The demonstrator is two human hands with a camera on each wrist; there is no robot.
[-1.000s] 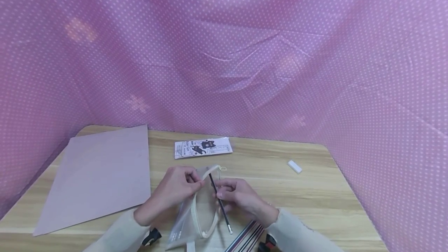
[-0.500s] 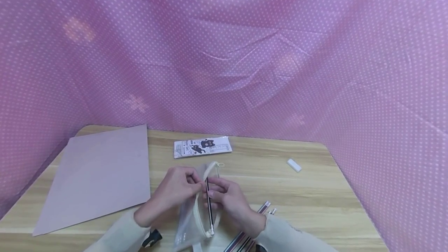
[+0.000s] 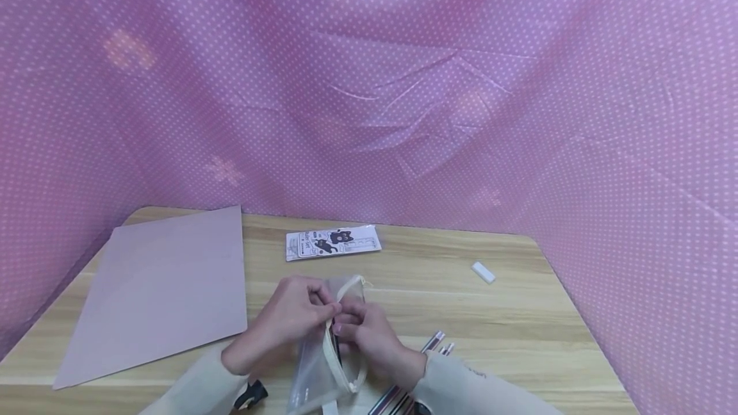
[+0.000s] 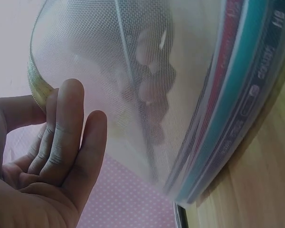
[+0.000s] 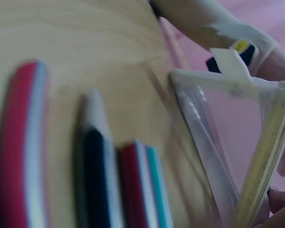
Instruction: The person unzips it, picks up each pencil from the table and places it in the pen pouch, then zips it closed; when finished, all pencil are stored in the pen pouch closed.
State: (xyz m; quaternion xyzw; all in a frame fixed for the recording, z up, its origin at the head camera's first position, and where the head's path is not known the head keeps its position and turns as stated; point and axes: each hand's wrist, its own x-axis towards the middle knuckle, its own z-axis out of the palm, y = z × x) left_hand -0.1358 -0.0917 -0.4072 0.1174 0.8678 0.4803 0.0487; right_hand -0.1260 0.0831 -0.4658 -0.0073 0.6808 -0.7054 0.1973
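My left hand (image 3: 302,306) pinches the cream zipper edge of a see-through mesh pencil pouch (image 3: 311,380), whose mouth gapes toward the right. My right hand (image 3: 369,335) reaches into that mouth and holds a dark pencil (image 3: 336,338), mostly behind the zipper edge and fingers. Through the mesh, the left wrist view shows the right hand's fingertips (image 4: 149,90) and striped pencils (image 4: 242,95) lying along the pouch's bottom. The zipper (image 5: 268,152) runs along the opening in the right wrist view. More striped pencils (image 3: 389,399) lie on the table under my right forearm.
A flat ruler-set packet (image 3: 333,242) with black cats lies behind the pouch. A white eraser (image 3: 483,272) sits at the right. A large pale board (image 3: 161,293) covers the table's left side. Pink dotted cloth (image 3: 369,82) hangs around the table.
My right hand has moved left with the pencil, from in front of the pouch's mouth to inside it. The pencil's eraser end has gone from view. My left hand keeps its pinch.
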